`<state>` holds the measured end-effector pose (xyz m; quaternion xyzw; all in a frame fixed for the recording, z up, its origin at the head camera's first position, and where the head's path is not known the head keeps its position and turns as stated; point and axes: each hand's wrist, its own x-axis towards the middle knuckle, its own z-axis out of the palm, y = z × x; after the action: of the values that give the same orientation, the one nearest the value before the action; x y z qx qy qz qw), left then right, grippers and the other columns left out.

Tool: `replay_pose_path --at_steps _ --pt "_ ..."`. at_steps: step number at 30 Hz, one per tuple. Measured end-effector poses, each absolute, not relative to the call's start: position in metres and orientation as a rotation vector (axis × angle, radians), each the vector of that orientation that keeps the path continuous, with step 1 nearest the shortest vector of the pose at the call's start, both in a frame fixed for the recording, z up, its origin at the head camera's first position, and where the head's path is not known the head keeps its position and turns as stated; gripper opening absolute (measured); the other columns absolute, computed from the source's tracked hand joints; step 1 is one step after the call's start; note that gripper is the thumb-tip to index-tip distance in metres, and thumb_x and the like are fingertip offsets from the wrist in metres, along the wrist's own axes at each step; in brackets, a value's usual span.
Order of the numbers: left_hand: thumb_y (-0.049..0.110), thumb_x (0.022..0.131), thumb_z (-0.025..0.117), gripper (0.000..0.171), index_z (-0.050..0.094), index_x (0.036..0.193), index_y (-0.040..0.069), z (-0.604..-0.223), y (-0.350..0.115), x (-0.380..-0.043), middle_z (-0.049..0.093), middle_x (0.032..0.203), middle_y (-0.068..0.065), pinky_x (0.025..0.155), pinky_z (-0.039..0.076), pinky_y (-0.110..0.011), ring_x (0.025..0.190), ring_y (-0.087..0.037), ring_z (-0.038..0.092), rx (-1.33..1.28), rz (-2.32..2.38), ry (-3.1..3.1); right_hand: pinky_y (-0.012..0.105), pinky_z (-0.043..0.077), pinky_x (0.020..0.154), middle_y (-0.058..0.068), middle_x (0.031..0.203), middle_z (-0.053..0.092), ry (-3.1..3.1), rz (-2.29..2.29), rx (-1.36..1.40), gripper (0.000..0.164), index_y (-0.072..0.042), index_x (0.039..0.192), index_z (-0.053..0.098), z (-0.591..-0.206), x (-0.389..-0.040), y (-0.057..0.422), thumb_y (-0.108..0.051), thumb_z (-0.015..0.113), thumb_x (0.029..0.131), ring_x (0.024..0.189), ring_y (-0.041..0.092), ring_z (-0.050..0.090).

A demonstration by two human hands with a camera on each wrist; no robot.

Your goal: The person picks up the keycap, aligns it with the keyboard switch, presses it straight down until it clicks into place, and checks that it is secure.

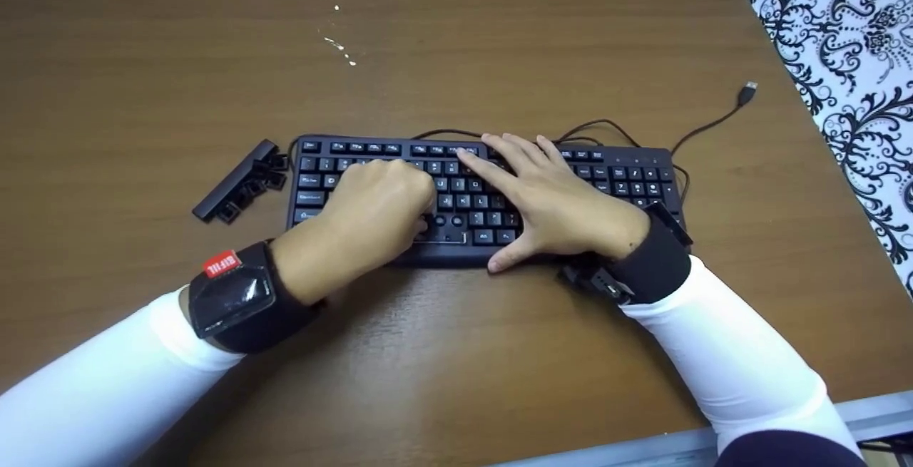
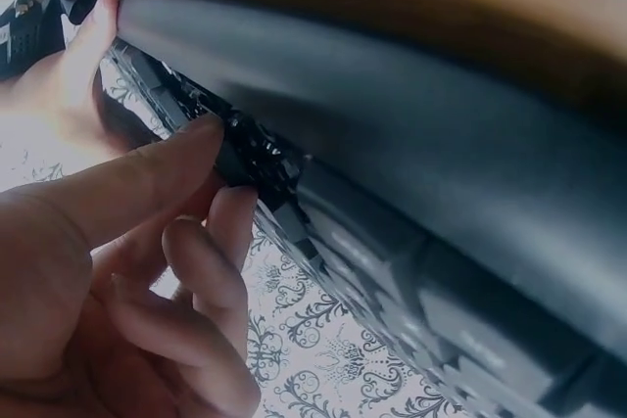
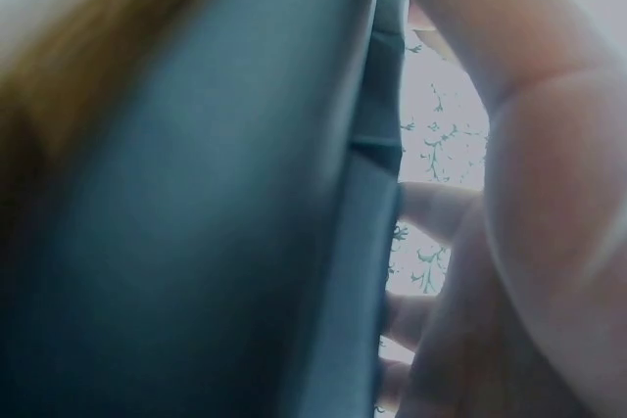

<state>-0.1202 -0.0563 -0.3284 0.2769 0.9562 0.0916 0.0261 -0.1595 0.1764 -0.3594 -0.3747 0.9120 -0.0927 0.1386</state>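
Observation:
A black computer keyboard [image 1: 406,257] lies across the table with some keycaps off its bottom rows, baring the switch posts beside my left hand [image 1: 378,199]. That hand is curled over the lower left keys. In the left wrist view its thumb [image 2: 186,149] and index finger pinch a keycap [image 2: 231,162] at the edge of the bared section. My right hand [image 1: 549,196] rests spread over the right-middle keys, its thumb at the front edge and its fingers reaching toward the top row. The right wrist view shows that thumb [image 3: 470,17] against the keyboard's front edge [image 3: 206,203].
Left of the keyboard lies a long black space bar [image 1: 235,180] with several loose keycaps [image 1: 254,185] against it. A black cable [image 1: 706,127] runs behind the keyboard to a USB plug [image 1: 747,93] at the right. Patterned black-and-white cloth [image 1: 842,60] borders the wooden table [image 1: 178,60].

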Motion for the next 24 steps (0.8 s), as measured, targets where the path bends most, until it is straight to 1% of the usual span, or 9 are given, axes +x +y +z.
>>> replay_pose_path --at_steps 5,9,15,18,22,24 --pt "0.0 0.081 0.07 0.014 0.076 0.076 0.01 -0.33 -0.054 -0.124 0.076 0.084 -0.011 0.067 0.06 -0.049 0.076 -0.034 0.071 0.855 0.295 2.928 0.066 0.006 0.121 0.017 0.166 0.013 2.639 -0.263 -1.075 0.131 -0.027 0.162 0.01 -0.359 -0.159 0.177 -0.073 0.08 0.061 0.153 0.039 0.013" --pt "0.005 0.083 0.074 0.009 0.078 0.078 0.012 -0.331 -0.055 -0.123 0.076 0.086 -0.011 0.066 0.06 -0.049 0.076 -0.034 0.072 0.856 0.278 2.939 0.065 0.006 0.122 0.017 0.166 0.013 2.635 -0.259 -1.073 0.131 -0.027 0.162 0.01 -0.359 -0.16 0.176 -0.073 0.079 0.061 0.153 0.039 0.013" --pt "0.014 0.081 0.081 0.001 0.079 0.081 0.014 -0.332 -0.057 -0.12 0.077 0.089 -0.011 0.065 0.059 -0.051 0.077 -0.035 0.072 0.861 0.255 2.975 0.065 0.006 0.122 0.017 0.166 0.013 2.635 -0.263 -1.078 0.131 -0.027 0.162 0.011 -0.359 -0.16 0.175 -0.073 0.08 0.06 0.153 0.039 0.013" --pt "0.016 0.082 0.081 0.003 0.079 0.082 0.015 -0.33 -0.059 -0.119 0.077 0.089 -0.009 0.065 0.059 -0.051 0.079 -0.034 0.072 0.859 0.264 2.967 0.066 0.006 0.122 0.018 0.166 0.014 2.635 -0.262 -1.079 0.131 -0.026 0.162 0.012 -0.359 -0.16 0.176 -0.073 0.08 0.06 0.153 0.04 0.014" --pt "0.017 0.083 0.08 0.007 0.076 0.079 0.014 -0.327 -0.064 -0.119 0.076 0.085 -0.006 0.064 0.059 -0.047 0.076 -0.031 0.072 0.865 0.311 2.969 0.066 0.006 0.122 0.018 0.166 0.013 2.634 -0.255 -1.075 0.131 -0.027 0.162 0.011 -0.359 -0.159 0.176 -0.073 0.08 0.06 0.153 0.04 0.013" --pt "0.016 0.083 0.08 0.005 0.076 0.081 0.014 -0.324 -0.069 -0.119 0.076 0.085 -0.005 0.064 0.059 -0.045 0.075 -0.029 0.072 0.867 0.355 2.982 0.066 0.006 0.122 0.017 0.166 0.013 2.636 -0.252 -1.073 0.132 -0.028 0.162 0.01 -0.359 -0.159 0.177 -0.074 0.079 0.059 0.153 0.041 0.013"
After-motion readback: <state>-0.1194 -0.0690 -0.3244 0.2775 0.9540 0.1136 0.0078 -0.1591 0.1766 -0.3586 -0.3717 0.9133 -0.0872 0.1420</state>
